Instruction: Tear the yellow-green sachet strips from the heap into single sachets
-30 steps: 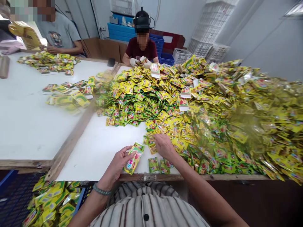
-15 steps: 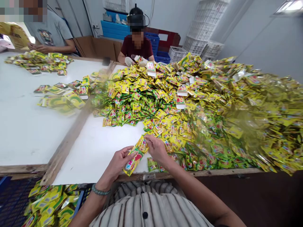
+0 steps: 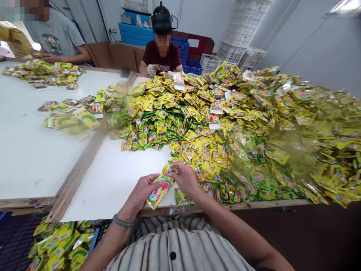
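Note:
My left hand grips a flat yellow-green carton near the table's front edge, its open end pointing up and right. My right hand pinches small yellow sachets at the carton's open end. Both hands hover just above the white table. A huge heap of yellow and green sachets starts right beside my right hand and spreads across the table. A few loose sachets lie under my right wrist.
A blue crate of filled cartons stands on the floor at my lower left. A person in a dark red shirt works at the far end; another in a grey shirt sits far left. Cartons lie on the adjacent table.
My right hand picked sachets off the heap's edge and brought them left to the carton's open end. The left hand kept its hold on the carton and tilted it slightly.

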Action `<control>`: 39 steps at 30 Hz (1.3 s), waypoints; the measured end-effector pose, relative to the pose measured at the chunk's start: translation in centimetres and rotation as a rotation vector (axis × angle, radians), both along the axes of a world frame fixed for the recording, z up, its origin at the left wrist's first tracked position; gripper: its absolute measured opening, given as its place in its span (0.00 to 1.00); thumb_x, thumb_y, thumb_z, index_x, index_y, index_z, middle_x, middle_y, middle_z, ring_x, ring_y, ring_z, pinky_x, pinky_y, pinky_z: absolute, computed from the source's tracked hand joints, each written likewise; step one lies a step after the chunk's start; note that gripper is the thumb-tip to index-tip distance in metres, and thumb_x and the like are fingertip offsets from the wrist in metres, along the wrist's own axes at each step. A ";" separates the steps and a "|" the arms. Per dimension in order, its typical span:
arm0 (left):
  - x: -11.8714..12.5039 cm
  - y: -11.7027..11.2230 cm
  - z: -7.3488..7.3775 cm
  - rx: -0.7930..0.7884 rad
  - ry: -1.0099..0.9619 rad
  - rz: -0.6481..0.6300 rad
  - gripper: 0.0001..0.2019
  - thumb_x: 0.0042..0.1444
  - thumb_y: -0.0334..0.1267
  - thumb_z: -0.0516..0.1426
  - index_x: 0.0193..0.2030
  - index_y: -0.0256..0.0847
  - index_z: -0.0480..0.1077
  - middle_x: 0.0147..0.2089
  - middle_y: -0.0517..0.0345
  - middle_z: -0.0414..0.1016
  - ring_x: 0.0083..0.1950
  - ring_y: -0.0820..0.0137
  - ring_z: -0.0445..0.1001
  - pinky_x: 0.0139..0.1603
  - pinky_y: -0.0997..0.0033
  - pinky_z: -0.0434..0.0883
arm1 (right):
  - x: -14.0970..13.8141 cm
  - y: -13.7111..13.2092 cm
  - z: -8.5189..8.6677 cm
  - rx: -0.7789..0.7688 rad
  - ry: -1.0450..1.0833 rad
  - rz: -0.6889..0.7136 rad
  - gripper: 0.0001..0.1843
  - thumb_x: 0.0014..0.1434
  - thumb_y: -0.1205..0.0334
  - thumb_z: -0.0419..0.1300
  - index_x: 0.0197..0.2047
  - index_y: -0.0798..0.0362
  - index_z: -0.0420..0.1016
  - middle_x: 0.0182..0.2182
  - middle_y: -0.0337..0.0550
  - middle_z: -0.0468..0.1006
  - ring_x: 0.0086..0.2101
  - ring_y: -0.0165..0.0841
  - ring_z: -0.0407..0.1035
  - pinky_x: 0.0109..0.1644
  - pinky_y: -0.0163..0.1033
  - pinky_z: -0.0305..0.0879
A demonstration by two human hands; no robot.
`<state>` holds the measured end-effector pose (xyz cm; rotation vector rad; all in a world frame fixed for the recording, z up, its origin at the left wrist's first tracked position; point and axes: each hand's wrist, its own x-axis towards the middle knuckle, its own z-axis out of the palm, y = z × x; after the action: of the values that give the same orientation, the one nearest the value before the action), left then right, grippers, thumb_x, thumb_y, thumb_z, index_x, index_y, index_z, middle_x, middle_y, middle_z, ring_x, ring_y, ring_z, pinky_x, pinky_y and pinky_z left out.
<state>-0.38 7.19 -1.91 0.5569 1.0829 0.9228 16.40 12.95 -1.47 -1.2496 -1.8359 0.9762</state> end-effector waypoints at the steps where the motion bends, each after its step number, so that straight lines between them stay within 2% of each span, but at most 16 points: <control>1: 0.0 0.0 0.0 -0.005 0.001 -0.005 0.23 0.44 0.42 0.68 0.47 0.35 0.75 0.34 0.54 0.82 0.30 0.71 0.77 0.32 0.77 0.71 | -0.1 -0.1 -0.1 -0.013 0.002 -0.017 0.07 0.52 0.60 0.64 0.36 0.49 0.72 0.30 0.37 0.78 0.26 0.30 0.68 0.33 0.35 0.64; 6: -0.3 0.1 0.2 -0.060 -0.088 -0.039 0.19 0.41 0.41 0.70 0.40 0.34 0.76 0.31 0.54 0.81 0.26 0.72 0.76 0.30 0.76 0.71 | 0.3 -0.4 -0.6 -0.033 0.015 -0.017 0.08 0.52 0.58 0.64 0.36 0.50 0.72 0.30 0.39 0.76 0.26 0.29 0.65 0.33 0.35 0.63; 8: -0.5 0.1 0.2 -0.077 -0.134 -0.037 0.18 0.40 0.41 0.70 0.37 0.33 0.77 0.29 0.54 0.80 0.25 0.72 0.75 0.29 0.75 0.72 | 0.7 -0.2 -0.6 -0.155 0.084 0.043 0.13 0.50 0.56 0.65 0.38 0.50 0.72 0.30 0.38 0.76 0.25 0.28 0.65 0.31 0.34 0.63; 11: -0.5 0.0 0.0 -0.072 -0.109 -0.038 0.19 0.41 0.41 0.70 0.40 0.34 0.77 0.31 0.53 0.81 0.26 0.71 0.76 0.30 0.75 0.72 | 1.3 0.3 0.1 -0.343 0.163 0.170 0.20 0.45 0.56 0.68 0.41 0.51 0.71 0.33 0.38 0.76 0.24 0.27 0.65 0.28 0.32 0.62; 14: -0.1 0.0 -0.3 0.012 -0.004 0.000 0.23 0.41 0.41 0.69 0.45 0.35 0.76 0.34 0.54 0.82 0.30 0.70 0.78 0.32 0.75 0.72 | 1.7 0.7 1.2 -0.233 -0.005 0.158 0.17 0.42 0.58 0.70 0.36 0.52 0.74 0.30 0.37 0.76 0.25 0.27 0.65 0.29 0.32 0.60; 16: 0.3 0.1 -0.3 0.083 0.069 0.048 0.25 0.41 0.42 0.69 0.47 0.36 0.76 0.36 0.55 0.82 0.33 0.68 0.78 0.35 0.74 0.73 | 1.7 0.8 2.0 -0.158 -0.111 0.150 0.12 0.46 0.56 0.69 0.31 0.53 0.76 0.24 0.36 0.75 0.25 0.28 0.65 0.30 0.33 0.59; 19: 0.7 0.2 -0.2 0.125 0.138 0.084 0.27 0.39 0.44 0.70 0.48 0.37 0.75 0.39 0.54 0.82 0.37 0.64 0.79 0.38 0.70 0.74 | 1.6 0.8 2.6 -0.176 -0.085 0.171 0.11 0.52 0.53 0.66 0.30 0.52 0.78 0.23 0.37 0.76 0.25 0.29 0.67 0.31 0.33 0.60; 23: 0.9 0.2 -0.4 0.146 0.159 0.120 0.28 0.39 0.46 0.69 0.48 0.36 0.75 0.40 0.53 0.82 0.37 0.63 0.79 0.39 0.69 0.74 | 1.4 0.2 2.7 -0.074 -0.107 0.163 0.09 0.50 0.53 0.68 0.31 0.50 0.80 0.33 0.42 0.79 0.37 0.35 0.72 0.43 0.39 0.64; 26: 1.0 0.1 -0.7 0.162 0.151 0.133 0.25 0.42 0.47 0.68 0.47 0.36 0.75 0.38 0.52 0.82 0.35 0.64 0.79 0.37 0.70 0.74 | 1.3 -0.3 2.5 -0.021 -0.200 0.164 0.08 0.49 0.56 0.69 0.35 0.47 0.81 0.46 0.46 0.77 0.50 0.41 0.69 0.54 0.49 0.58; 27: 1.0 0.1 -0.7 0.165 0.148 0.129 0.25 0.43 0.47 0.68 0.47 0.36 0.75 0.38 0.52 0.82 0.35 0.64 0.79 0.37 0.70 0.74 | 1.2 -0.3 2.3 -0.027 -0.211 0.169 0.09 0.49 0.57 0.69 0.35 0.47 0.80 0.48 0.47 0.77 0.53 0.43 0.67 0.57 0.51 0.56; 29: 0.8 0.1 -0.7 0.164 0.137 0.105 0.24 0.43 0.47 0.67 0.46 0.35 0.76 0.37 0.52 0.82 0.35 0.63 0.79 0.37 0.70 0.74 | 1.3 -0.3 1.9 -0.071 -0.161 0.209 0.10 0.48 0.59 0.70 0.35 0.48 0.79 0.45 0.47 0.78 0.56 0.44 0.64 0.59 0.54 0.53; 32: 0.6 0.2 -0.4 0.147 0.130 0.089 0.25 0.42 0.46 0.68 0.46 0.36 0.76 0.36 0.52 0.82 0.34 0.63 0.79 0.36 0.70 0.74 | 1.3 -0.2 1.1 -0.241 0.078 0.224 0.12 0.47 0.58 0.69 0.36 0.51 0.76 0.38 0.46 0.80 0.52 0.43 0.69 0.53 0.51 0.63; 33: 0.5 0.2 -0.4 0.143 0.132 0.094 0.25 0.41 0.45 0.69 0.46 0.36 0.76 0.37 0.52 0.82 0.34 0.64 0.79 0.36 0.70 0.73 | 1.3 -0.2 0.9 -0.306 0.162 0.199 0.14 0.48 0.57 0.69 0.38 0.52 0.76 0.40 0.47 0.79 0.48 0.42 0.72 0.49 0.48 0.67; 35: 0.3 0.3 -0.2 0.144 0.136 0.105 0.25 0.40 0.45 0.69 0.46 0.36 0.76 0.38 0.52 0.82 0.34 0.64 0.79 0.36 0.70 0.74 | 1.2 -0.4 0.6 -0.381 0.257 0.147 0.18 0.48 0.57 0.68 0.42 0.52 0.73 0.49 0.50 0.75 0.42 0.39 0.75 0.43 0.45 0.71; 37: 0.2 0.3 -0.2 0.150 0.128 0.100 0.25 0.41 0.45 0.69 0.46 0.36 0.76 0.37 0.52 0.82 0.34 0.64 0.79 0.36 0.70 0.74 | 1.1 -0.7 0.6 -0.363 0.242 0.139 0.21 0.47 0.58 0.69 0.45 0.51 0.72 0.56 0.52 0.69 0.40 0.37 0.76 0.43 0.46 0.71; 39: 0.2 0.2 -0.2 0.157 0.117 0.090 0.24 0.42 0.44 0.68 0.46 0.36 0.76 0.37 0.52 0.82 0.34 0.65 0.79 0.36 0.71 0.74 | 0.9 -1.1 0.7 -0.312 0.190 0.161 0.21 0.47 0.58 0.69 0.45 0.50 0.71 0.55 0.51 0.70 0.41 0.37 0.75 0.46 0.48 0.70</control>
<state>-0.20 7.44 -2.14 0.7033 1.1540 1.0704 17.35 11.86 -0.74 -1.1506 -1.6998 1.4635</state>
